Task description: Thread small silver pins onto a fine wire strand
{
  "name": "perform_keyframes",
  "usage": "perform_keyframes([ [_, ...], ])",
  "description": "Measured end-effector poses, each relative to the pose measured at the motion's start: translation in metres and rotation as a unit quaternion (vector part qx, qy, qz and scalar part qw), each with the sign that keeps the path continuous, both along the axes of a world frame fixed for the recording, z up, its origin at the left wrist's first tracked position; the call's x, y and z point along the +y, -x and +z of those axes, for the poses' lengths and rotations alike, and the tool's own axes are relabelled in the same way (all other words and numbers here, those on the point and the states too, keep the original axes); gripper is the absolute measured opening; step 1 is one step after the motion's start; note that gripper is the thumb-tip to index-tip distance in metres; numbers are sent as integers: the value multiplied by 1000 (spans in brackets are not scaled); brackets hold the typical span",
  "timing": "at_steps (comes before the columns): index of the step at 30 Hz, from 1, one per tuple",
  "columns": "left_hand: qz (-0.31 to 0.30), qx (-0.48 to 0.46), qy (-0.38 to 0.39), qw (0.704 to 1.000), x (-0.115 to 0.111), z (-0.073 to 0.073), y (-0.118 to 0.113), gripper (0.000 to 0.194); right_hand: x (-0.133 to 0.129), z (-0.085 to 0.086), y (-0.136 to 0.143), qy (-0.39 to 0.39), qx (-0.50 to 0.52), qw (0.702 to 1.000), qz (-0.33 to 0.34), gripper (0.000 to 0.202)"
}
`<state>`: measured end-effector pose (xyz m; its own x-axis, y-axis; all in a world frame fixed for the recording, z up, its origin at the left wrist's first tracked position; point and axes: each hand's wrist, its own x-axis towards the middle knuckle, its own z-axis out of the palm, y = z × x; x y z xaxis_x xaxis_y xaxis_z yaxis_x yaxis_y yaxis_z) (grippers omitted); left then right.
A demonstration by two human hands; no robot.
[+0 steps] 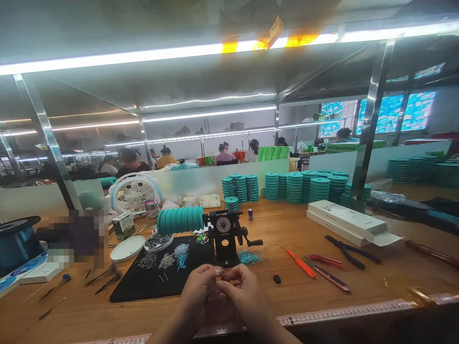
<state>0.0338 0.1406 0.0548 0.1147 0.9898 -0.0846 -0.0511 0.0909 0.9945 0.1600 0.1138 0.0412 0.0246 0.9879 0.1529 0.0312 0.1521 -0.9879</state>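
My left hand (pixel 201 286) and my right hand (pixel 240 286) meet at the table's front edge, thumbs and forefingers pinched close together. Something tiny sits between the fingertips, too small to name. Just behind them stands a black winding device (pixel 225 239) with a round dial and a crank handle (pixel 255 242). A row of teal spools (pixel 180 220) is fixed on its left side. Left of my hands lies a black mat (pixel 136 282) with piles of small metal parts (pixel 167 261) and teal pieces (pixel 181 260). Another bunch of teal strands (pixel 250 258) is right of the device.
Pliers (pixel 353 251), an orange tool (pixel 301 263), tweezers (pixel 325 260) and a cutter (pixel 328 275) lie right. Behind are a white box (pixel 344 220), stacked teal spools (pixel 319 190) and a fan (pixel 135 195). Left is a large reel (pixel 17 243). People sit beyond the divider.
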Motion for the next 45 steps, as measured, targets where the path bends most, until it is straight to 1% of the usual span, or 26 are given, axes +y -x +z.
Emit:
perform_keyframes([
  [2,-2,-8,-3,1000,-1,0,-1,31,2,0,4,9,15,1000,25,12],
  [5,-4,19,-23,1000,0,2,0,26,4,3,5,-13,-12,999,46,15],
  [7,-7,53,-57,997,-1,6,1,21,2,4,1,-62,-47,996,36,19],
  [10,-21,107,-137,984,-4,15,3,14,-1,4,-8,-142,-108,984,21,23],
  [12,-37,141,-181,973,-7,23,4,14,-2,4,-14,-194,-152,969,19,25],
  [14,-52,168,-211,961,-10,29,3,16,0,7,-20,-257,-192,947,18,26],
  [16,-61,186,-233,953,-11,32,1,17,4,12,-23,-284,-197,938,11,26],
  [17,-63,191,-240,950,-11,32,0,17,7,15,-24,-276,-184,943,2,25],
  [19,-64,193,-241,949,-9,29,-2,18,12,21,-25,-230,-147,962,-23,23],
  [22,-70,167,-213,960,-3,20,-6,19,20,23,-26,-175,-112,976,-59,20],
  [25,-96,105,-148,979,4,12,-9,22,24,19,-27,-134,-79,985,-68,16],
  [28,-129,41,-70,988,10,8,-11,31,27,16,-30,-107,-54,991,-65,14],
  [32,-147,4,-24,989,11,12,-13,33,28,15,-32,-90,-31,993,-63,14],
  [38,-127,26,-19,991,11,22,-17,29,30,15,-31,-85,-7,994,-65,15],
  [40,-114,36,-23,993,11,23,-17,26,30,14,-30,-80,0,994,-69,15],
  [45,-92,37,-20,995,11,20,-16,28,28,13,-31,-66,44,994,-73,19],
])
